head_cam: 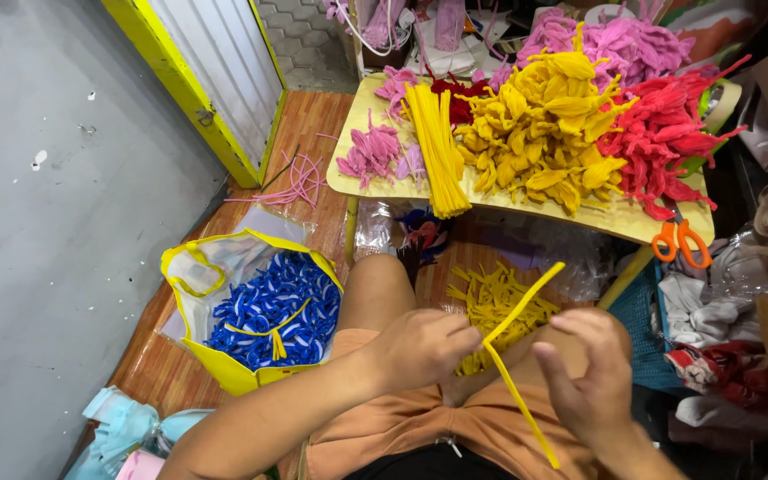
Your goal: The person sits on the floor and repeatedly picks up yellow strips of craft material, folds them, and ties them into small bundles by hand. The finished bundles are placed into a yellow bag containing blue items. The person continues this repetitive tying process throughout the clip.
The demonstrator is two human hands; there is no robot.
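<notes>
My left hand (421, 345) is closed around the bend of a yellow pipe cleaner (521, 311) held over my lap. One end of it rises to the upper right, the other runs down past my right hand (590, 373). That hand is beside the lower stretch, fingers curled and apart; whether it touches the stem I cannot tell. On the floor beyond my knees lies a pile of bent yellow pipe cleaners (491, 298).
A low yellow table (620, 218) holds straight yellow stems (437, 147), folded yellow (540, 124), red (664, 133) and pink (371, 153) pieces, and orange scissors (682, 240). A yellow bag (224, 369) of blue pieces (268, 311) stands left. Cloth and clutter crowd the right side.
</notes>
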